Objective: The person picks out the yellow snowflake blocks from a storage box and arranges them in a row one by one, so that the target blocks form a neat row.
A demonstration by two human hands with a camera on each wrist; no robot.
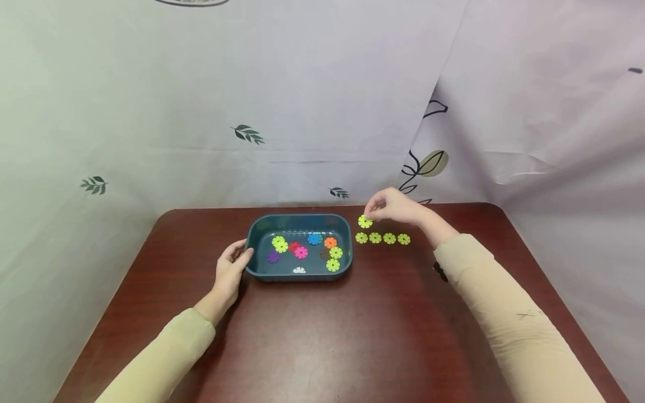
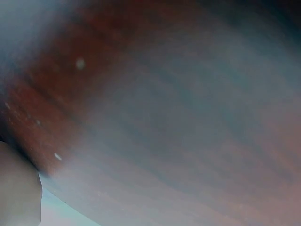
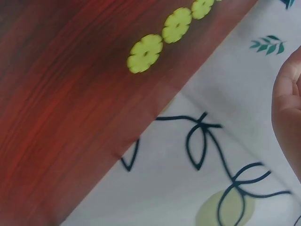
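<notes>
Hands: while the left hand (image 1: pixel 232 271) grips the dark blue tray (image 1: pixel 299 277) by its left end, thumb at the rim, the right hand (image 1: pixel 395 207) pinches a yellow-green disc (image 1: pixel 365 222) between thumb and fingertips.
Pinched disc: right of the tray, just beyond the row's left end; touching the table (image 1: pixel 312 330) or apart from it, I can't tell from here.
Row: four yellow-green discs (image 1: pixel 375 238), lying flat, side by side.
Tray: upright on the table; inside, more yellow-green pieces (image 1: pixel 333 265), also a purple disc (image 1: pixel 274 257), pink disc (image 1: pixel 301 253), orange disc (image 1: pixel 330 242), white disc (image 1: pixel 299 271).
Backdrop: pale sheet (image 1: pixel 322 112), leaf prints (image 1: pixel 247 134).
</notes>
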